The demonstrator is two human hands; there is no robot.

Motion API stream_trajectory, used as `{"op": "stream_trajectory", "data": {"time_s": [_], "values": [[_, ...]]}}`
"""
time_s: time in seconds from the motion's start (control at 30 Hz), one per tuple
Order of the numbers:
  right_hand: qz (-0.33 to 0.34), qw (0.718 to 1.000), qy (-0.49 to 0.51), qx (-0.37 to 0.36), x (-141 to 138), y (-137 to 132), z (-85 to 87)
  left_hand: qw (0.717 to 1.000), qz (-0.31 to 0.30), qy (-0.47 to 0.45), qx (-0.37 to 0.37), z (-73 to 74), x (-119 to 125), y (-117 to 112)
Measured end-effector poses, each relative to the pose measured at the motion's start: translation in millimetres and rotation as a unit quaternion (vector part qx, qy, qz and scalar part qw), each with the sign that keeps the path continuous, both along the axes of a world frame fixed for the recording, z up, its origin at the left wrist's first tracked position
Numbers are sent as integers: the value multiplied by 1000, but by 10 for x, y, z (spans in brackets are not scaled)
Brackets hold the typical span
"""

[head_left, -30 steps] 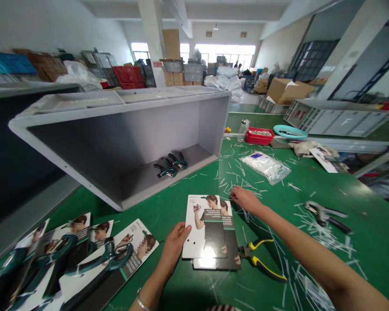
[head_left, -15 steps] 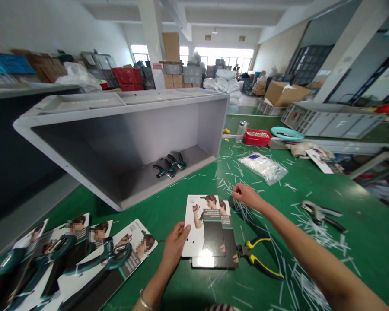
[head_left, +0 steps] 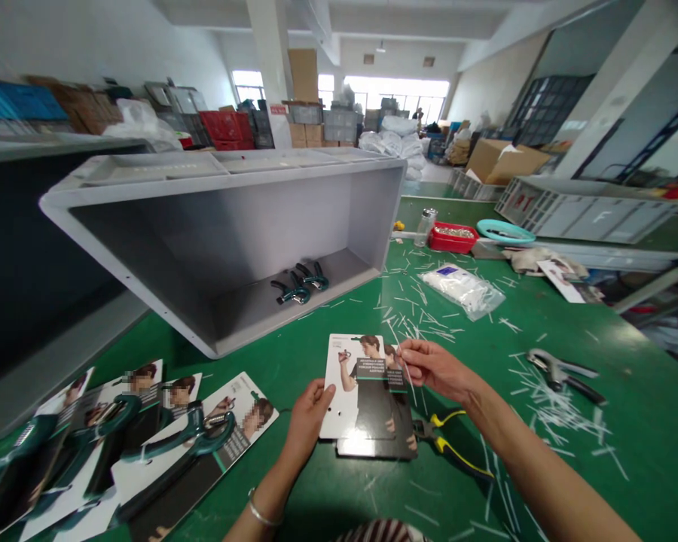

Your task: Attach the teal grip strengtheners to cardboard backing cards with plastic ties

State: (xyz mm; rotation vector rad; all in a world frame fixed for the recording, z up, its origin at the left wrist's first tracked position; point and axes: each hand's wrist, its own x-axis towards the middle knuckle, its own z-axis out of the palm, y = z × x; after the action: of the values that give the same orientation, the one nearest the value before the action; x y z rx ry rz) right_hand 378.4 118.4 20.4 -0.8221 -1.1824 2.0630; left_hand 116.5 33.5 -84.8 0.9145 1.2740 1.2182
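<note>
Your left hand (head_left: 308, 414) has its thumb over the left edge of a white-and-black printed cardboard backing card (head_left: 347, 418), with the fingers folded in at that edge, so it seems pinched there; your right hand (head_left: 429, 367) pinches one thin white plastic strip (head_left: 410, 380) between thumb and fingertips, over the right side of a second printed card (head_left: 402, 425) that pokes out from beneath the first. The card by your left fingers shows bare punched holes and no tool, so by the look of it nothing has been fastened there yet. Left of those fingers, several cards already bear their tools, such as the dark-green curved spring hand grip (head_left: 189, 440) bound on with a white tie; those look done. Beyond your fingers, two uncarded dark-green hand grips (head_left: 299, 286) lie in the grey plastic crate (head_left: 316, 196) tipped on its side, so at least those appear left over. Below your right fingers sit yellow-and-black pliers (head_left: 441, 446), their tips close against the cards' edge. Harder to make out: your left fingertips are mostly hidden, most of the second card is covered, the finished cards overlap and run out of view at lower left, preventing a sure count.
</note>
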Motion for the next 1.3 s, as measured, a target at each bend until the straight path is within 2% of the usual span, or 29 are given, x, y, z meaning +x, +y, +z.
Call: {"op": "stream_trajectory", "data": {"time_s": [0.3, 0.47, 0.57, 0.63, 0.77, 0.87, 0.93, 1.0, 1.1, 1.2, 1.3], "values": [[8, 998, 48, -35, -193, -64, -96, 1000, -3, -13, 7, -51, -1, 5], [-16, 999, 32, -16, -296, -103, -218, 999, -1, -33, 8, -75, 15, 4], [-46, 998, -28, 24, -358, -148, -285, 999, 5, -42, 15, -65, 31, 17], [-70, 993, -73, 60, -375, -168, -285, 998, 14, -52, 11, -9, 1, 27], [-149, 972, -105, 147, -379, -154, -155, 997, 19, -71, -19, 261, -232, 25], [-223, 941, -110, 229, -466, -165, -58, 997, -1, -67, -41, 497, -457, 2], [-241, 922, -140, 269, -590, -226, -65, 996, -12, -71, -56, 589, -550, -18], [-225, 912, -179, 292, -734, -323, -141, 995, -8, -79, -66, 608, -578, -36], [-195, 904, -206, 321, -901, -466, -321, 994, 3, -89, -61, 547, -545, -45], [-182, 895, -207, 350, -951, -537, -457, 994, -2, -91, -57, 494, -493, -26], [-182, 888, -213, 365, -925, -540, -510, 995, -6, -83, -59, 499, -455, 9]]}}
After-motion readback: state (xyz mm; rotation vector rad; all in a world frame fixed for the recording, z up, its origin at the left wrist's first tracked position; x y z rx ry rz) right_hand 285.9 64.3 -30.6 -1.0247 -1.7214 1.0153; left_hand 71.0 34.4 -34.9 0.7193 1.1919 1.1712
